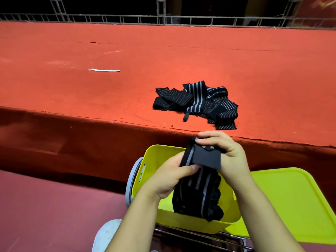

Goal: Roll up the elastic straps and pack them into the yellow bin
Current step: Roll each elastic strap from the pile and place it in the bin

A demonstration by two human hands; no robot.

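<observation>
Both hands hold one black elastic strap with grey stripes (198, 193) above the yellow bin (152, 160). My left hand (171, 177) pinches the strap's upper part with thumb and fingers. My right hand (225, 153) grips the top end, where a plain black patch is folded over. The strap's loose length hangs bunched down into the bin. A pile of several more black striped straps (198, 102) lies on the red carpeted platform (91, 88) just beyond the hands.
The yellow lid (294, 202) lies to the right of the bin. The bin sits on a metal frame (200, 235). A white strip (104, 70) lies on the platform at the left. A truss railing (163, 19) runs along the platform's far edge.
</observation>
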